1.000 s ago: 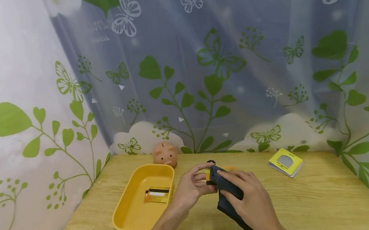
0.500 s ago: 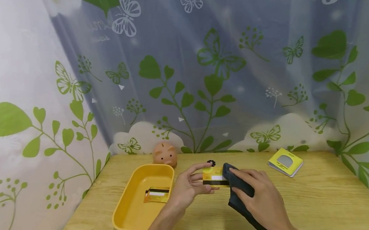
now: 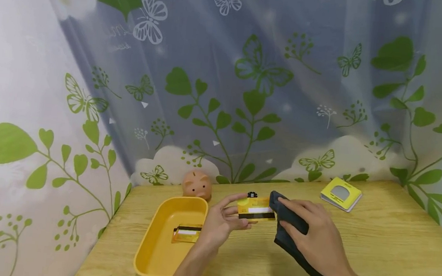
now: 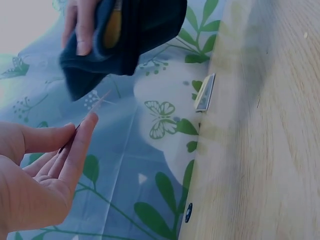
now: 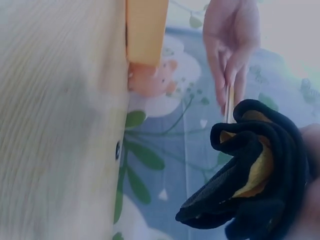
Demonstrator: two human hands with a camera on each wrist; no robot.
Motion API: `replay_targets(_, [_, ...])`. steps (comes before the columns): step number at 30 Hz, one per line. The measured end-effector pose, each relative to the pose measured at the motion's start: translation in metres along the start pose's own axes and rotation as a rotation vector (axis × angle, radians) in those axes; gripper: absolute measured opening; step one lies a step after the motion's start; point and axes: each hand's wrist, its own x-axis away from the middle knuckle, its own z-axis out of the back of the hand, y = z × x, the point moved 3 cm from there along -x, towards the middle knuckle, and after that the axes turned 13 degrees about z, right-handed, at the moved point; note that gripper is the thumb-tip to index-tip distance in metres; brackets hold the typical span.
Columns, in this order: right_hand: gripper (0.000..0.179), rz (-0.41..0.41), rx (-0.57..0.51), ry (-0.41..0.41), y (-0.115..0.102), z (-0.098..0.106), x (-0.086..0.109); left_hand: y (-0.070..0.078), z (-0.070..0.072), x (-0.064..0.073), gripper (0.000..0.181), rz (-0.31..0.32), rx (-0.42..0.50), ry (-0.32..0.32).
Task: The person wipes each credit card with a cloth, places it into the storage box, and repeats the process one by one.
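Observation:
In the head view my left hand (image 3: 221, 222) pinches a yellow bank card (image 3: 256, 210) with a black stripe and white strip. The left wrist view shows this card (image 4: 98, 103) nearly edge-on between thumb and fingers. My right hand (image 3: 317, 236) grips a folded dark blue cloth (image 3: 294, 227) with a narrow strap hanging from its lower end. Yellowish tan (image 5: 257, 172) shows between its folds in the right wrist view. The cloth's upper end is close to the card's right edge; whether they touch I cannot tell. Both are held above the table.
A yellow tray (image 3: 147, 237) stands at left on the wooden table (image 3: 385, 260), with similar cards (image 3: 187, 234) in it. Behind it sits a pink piggy bank (image 3: 197, 185). A black-and-white disc (image 3: 253, 195) lies beyond the left hand. A yellow booklet (image 3: 341, 194) lies at back right.
The cloth, which covered most of the card, has slid right with my right hand. Much more of the card now shows. My left hand has shifted slightly left.

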Motion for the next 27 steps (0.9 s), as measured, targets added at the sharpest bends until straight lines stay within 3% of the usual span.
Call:
replay_targets(8, [0.062,0.045,-0.088,-0.076,-0.027,-0.015,-0.006,-0.001,-0.01,-0.002,0.057,-0.014,0.006,-0.073])
replay_targets(13, [0.064,0.091,-0.116,-0.101,-0.036,-0.025,-0.006,-0.002,-0.015,-0.001,0.063,-0.043,-0.03,-0.072])
replay_targets(27, [0.059,0.047,-0.019,-0.099,-0.02,-0.021,-0.003,0.0,-0.019,0.0,0.058,-0.015,-0.006,-0.06])
